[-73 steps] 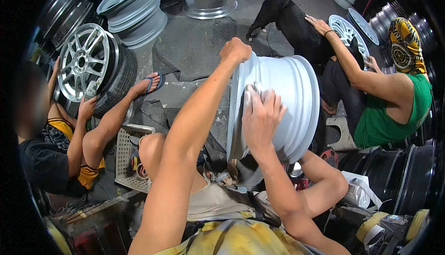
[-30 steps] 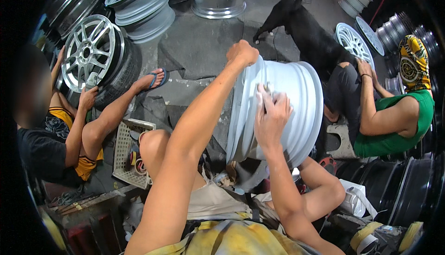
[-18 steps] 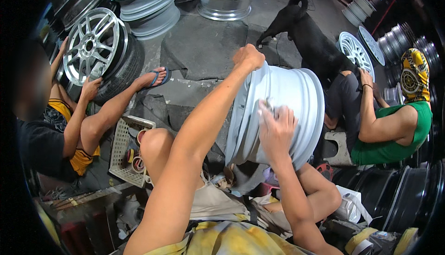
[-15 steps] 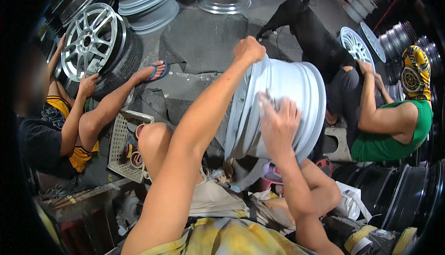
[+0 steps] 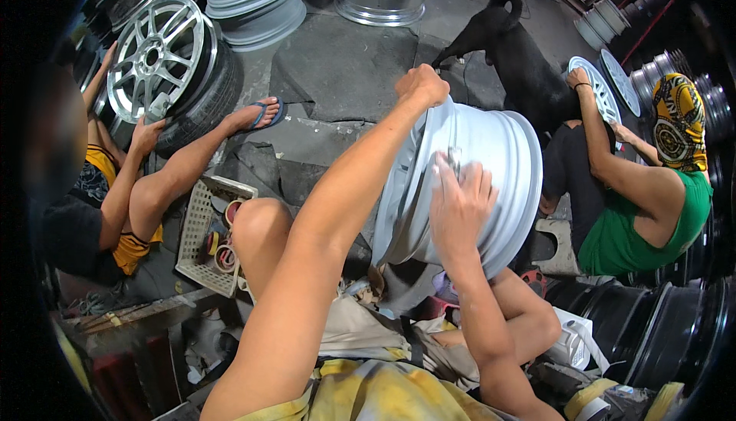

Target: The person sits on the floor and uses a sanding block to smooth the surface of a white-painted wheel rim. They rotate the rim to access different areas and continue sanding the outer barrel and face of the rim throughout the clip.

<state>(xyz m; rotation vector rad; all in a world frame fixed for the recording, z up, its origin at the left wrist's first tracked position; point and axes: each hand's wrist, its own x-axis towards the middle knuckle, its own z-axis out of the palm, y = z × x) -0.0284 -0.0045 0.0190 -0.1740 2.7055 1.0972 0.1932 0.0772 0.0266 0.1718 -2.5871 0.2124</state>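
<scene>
A pale grey wheel rim (image 5: 497, 141) stands tilted between my knees, its barrel facing me. At the far left of its edge, my left hand (image 5: 423, 85) is closed around the lip. My right hand (image 5: 464, 205) lies on the barrel, somewhat blurred, with its thumb and fingers pinching a small grey piece (image 5: 454, 159) against the surface. What that piece is made of cannot be made out. The fingers partly hide it.
A co-worker at the left holds a spoked wheel (image 5: 153, 57) over a tyre (image 5: 203, 103). Another person at the right handles a pale rim (image 5: 594, 88). A black dog (image 5: 521, 57) stands beyond my rim. A basket (image 5: 195, 229) with tape rolls sits by my left knee. Stacked rims (image 5: 257, 7) stand behind.
My right hand and the grey piece have shifted slightly on the barrel, while my left hand keeps its grip. At the right, the co-worker's arm has moved up along the pale rim.
</scene>
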